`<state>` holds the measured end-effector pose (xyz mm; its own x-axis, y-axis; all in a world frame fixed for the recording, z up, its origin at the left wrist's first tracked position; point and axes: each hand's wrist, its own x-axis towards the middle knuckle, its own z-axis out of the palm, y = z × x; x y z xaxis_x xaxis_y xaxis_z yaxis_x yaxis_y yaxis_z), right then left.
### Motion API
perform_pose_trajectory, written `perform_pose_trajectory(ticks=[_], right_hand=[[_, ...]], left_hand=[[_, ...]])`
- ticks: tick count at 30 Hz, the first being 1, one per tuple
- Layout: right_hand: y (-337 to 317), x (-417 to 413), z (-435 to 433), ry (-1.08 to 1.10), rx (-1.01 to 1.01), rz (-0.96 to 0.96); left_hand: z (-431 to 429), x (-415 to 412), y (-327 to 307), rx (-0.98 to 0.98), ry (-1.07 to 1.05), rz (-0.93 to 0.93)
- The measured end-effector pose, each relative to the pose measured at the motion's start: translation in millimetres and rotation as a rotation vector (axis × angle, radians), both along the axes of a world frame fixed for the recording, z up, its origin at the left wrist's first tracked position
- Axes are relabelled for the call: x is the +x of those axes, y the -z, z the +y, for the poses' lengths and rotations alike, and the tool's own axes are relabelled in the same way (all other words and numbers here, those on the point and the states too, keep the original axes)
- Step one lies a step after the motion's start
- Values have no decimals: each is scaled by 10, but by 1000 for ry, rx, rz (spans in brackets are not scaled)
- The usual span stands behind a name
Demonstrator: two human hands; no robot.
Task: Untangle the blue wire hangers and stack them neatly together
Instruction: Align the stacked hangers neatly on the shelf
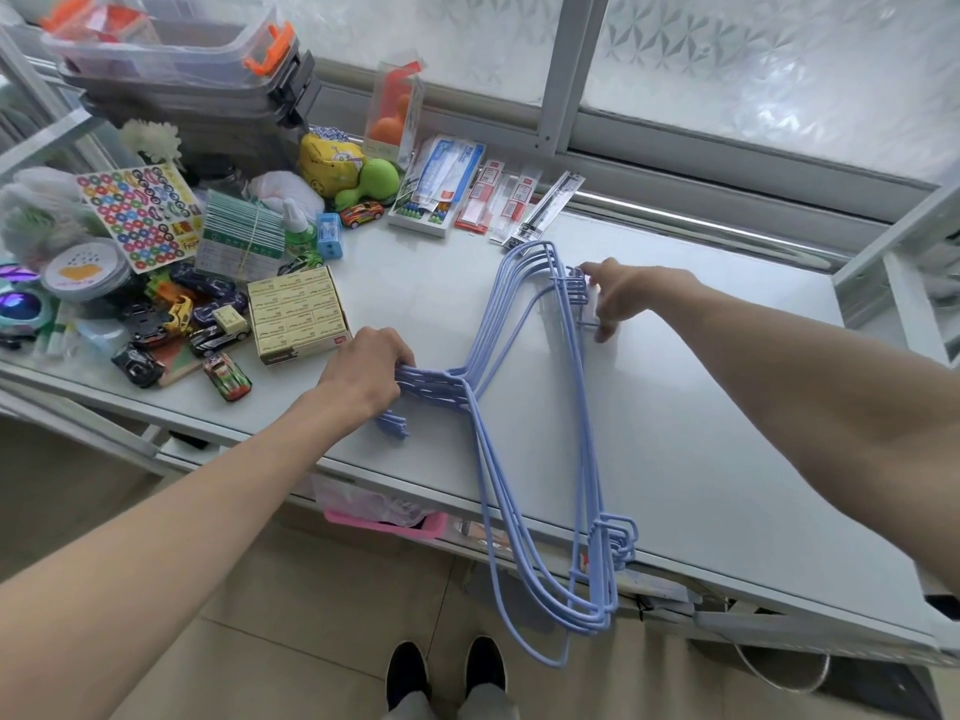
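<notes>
Several blue wire hangers (583,407) lie stacked one on another on the white table (727,407), their hooks pointing left and their near ends jutting past the table's front edge. My left hand (366,368) is closed around the bundled hooks at the neck. My right hand (615,298) pinches the far corner of the stack, where the small notched loops line up. The near corner loops (618,543) rest just inside the table edge.
Clutter fills the table's left side: a yellow box (296,317), toy cars (223,374), a sticker sheet (140,215), plastic bins (171,49). Stationery packs (478,194) lie at the back. A metal frame post (893,272) stands right. My shoes (447,672) are below on the tiled floor.
</notes>
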<state>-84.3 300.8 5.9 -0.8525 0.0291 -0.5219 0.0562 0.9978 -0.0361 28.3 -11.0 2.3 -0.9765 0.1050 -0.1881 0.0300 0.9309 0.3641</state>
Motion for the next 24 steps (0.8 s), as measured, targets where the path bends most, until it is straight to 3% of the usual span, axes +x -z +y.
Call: perform_pose_trajectory(ticks=[4,12,24], right_hand=[[96,57,6,0,-107,155],[100,107,104,74,-301,251],[101,206,161,155,-258,274]], left_hand=[[-6,14,20,-7,23,64],[-35,-51,116,8,103,124],[-15,-75,109,24,111,110]])
